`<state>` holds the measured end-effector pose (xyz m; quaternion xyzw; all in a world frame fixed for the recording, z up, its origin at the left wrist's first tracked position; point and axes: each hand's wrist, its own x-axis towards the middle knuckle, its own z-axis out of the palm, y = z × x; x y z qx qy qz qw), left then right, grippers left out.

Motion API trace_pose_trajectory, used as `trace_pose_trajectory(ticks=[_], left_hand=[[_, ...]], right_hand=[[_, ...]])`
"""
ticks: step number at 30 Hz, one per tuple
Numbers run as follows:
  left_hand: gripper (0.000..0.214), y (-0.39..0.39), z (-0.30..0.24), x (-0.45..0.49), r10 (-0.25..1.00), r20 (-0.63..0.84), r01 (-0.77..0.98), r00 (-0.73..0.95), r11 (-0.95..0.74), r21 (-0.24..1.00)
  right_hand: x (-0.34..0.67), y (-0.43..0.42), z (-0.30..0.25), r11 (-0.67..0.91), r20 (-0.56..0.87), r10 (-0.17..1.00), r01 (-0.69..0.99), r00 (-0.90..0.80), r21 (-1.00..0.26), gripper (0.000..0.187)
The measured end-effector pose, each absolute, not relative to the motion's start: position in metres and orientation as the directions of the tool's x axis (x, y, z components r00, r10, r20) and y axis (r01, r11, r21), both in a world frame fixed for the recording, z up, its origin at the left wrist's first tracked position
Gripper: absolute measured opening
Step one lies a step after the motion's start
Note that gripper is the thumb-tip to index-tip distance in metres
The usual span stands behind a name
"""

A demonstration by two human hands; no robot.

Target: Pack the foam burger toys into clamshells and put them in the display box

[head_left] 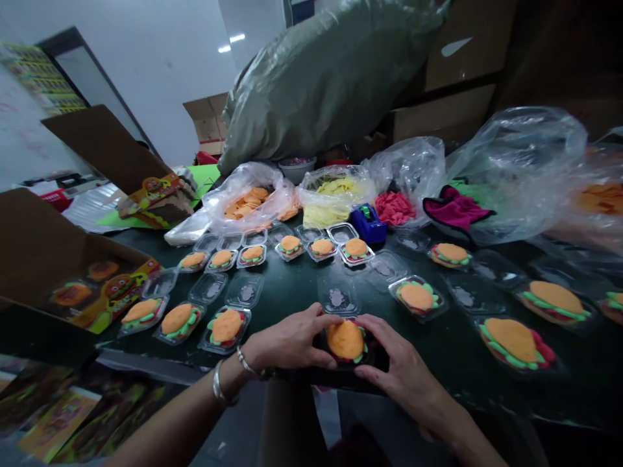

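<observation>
Both hands cup a toy burger (346, 340) at the table's front edge. My left hand (302, 337), with bracelets on its wrist, grips the burger's left side, thumb low and fingertips on the orange bun. From the right, my right hand (396, 357) curves its fingers and thumb round the burger. Green and red layers peek out under the bun. Just behind it lies the raised clear lid (337, 295) of a plastic box; the box's base is mostly hidden by my hands. Left of my hands, another toy burger (227, 325) sits in its open clear box.
Several more boxed burgers (417, 297) are spread over the dark green table (287, 285). Plastic bags of orange pieces (248, 202), yellow pieces (341, 187) and red pieces (395, 208) stand behind, near a blue tape dispenser (368, 224). An open carton (104, 279) holds burgers at left.
</observation>
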<state>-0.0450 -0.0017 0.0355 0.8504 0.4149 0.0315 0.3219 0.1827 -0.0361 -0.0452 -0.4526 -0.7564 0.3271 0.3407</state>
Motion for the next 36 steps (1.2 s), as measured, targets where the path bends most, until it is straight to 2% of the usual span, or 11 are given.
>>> trace_pose_trajectory(ticks=[2,4,6,8,12,17,21,23,28,31,36], left_hand=[[0.063,0.011,0.044,-0.048,0.784,-0.188,0.673,0.592,-0.352,0.65],[0.054,0.027,0.046,-0.049,0.899,-0.093,0.678,0.429,-0.252,0.691],[0.054,0.045,0.042,-0.046,0.952,-0.034,0.665,0.304,-0.187,0.723],[0.053,0.061,0.033,-0.042,0.952,-0.083,0.612,0.295,-0.122,0.781],[0.025,0.074,0.02,-0.036,0.941,-0.151,0.498,0.304,-0.022,0.867],[0.044,0.066,0.024,-0.038,0.945,-0.136,0.367,0.297,0.018,0.93],[0.023,0.077,0.017,-0.036,0.964,-0.13,0.47,0.232,0.006,0.883],[0.025,0.085,0.008,-0.035,0.968,-0.151,0.478,0.199,0.038,0.877],[0.051,0.089,-0.007,-0.031,0.931,-0.274,0.447,0.239,0.145,0.883],[0.051,0.083,-0.012,-0.03,0.922,-0.295,0.425,0.251,0.169,0.889],[0.043,0.07,-0.018,-0.032,0.951,-0.269,0.381,0.152,0.194,0.904]], right_hand=[[0.184,-0.036,-0.045,0.378,0.215,0.905,0.458,-0.368,-0.805,0.067],[0.185,-0.037,-0.046,0.375,0.207,0.903,0.456,-0.377,-0.807,0.069],[0.183,-0.04,-0.047,0.376,0.207,0.905,0.471,-0.372,-0.798,0.075],[0.18,-0.043,-0.051,0.385,0.229,0.91,0.498,-0.346,-0.777,0.082],[0.176,-0.046,-0.058,0.361,0.241,0.928,0.527,-0.284,-0.77,0.084],[0.174,-0.045,-0.058,0.386,0.276,0.92,0.52,-0.279,-0.762,0.073],[0.174,-0.044,-0.058,0.491,0.355,0.87,0.538,-0.343,-0.685,0.057],[0.174,-0.044,-0.057,0.513,0.37,0.858,0.546,-0.358,-0.662,0.056],[0.171,-0.046,-0.056,0.536,0.382,0.844,0.573,-0.376,-0.62,0.064],[0.167,-0.048,-0.057,0.528,0.41,0.848,0.59,-0.335,-0.611,0.056],[0.168,-0.048,-0.062,0.59,0.484,0.805,0.553,-0.343,-0.588,0.054]])
